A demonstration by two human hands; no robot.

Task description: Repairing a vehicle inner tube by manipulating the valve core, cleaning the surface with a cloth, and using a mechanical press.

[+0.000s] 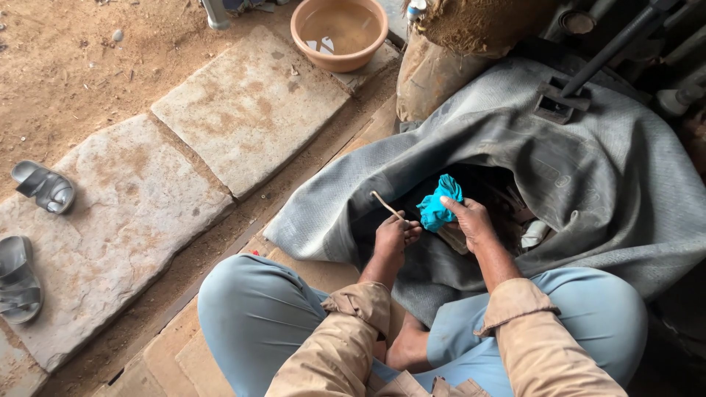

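Head view: a person sits cross-legged before a grey rubber tube (588, 176). In its dark fold, the right hand (471, 220) pinches a teal cloth (438, 202); left of it, the left hand (393, 235) closes fingers around a thin stick (386, 206). The stick could snap or jab the rubber if pushed. The fold's rim crowds both hands; stone slabs (250, 103) lie open further left.
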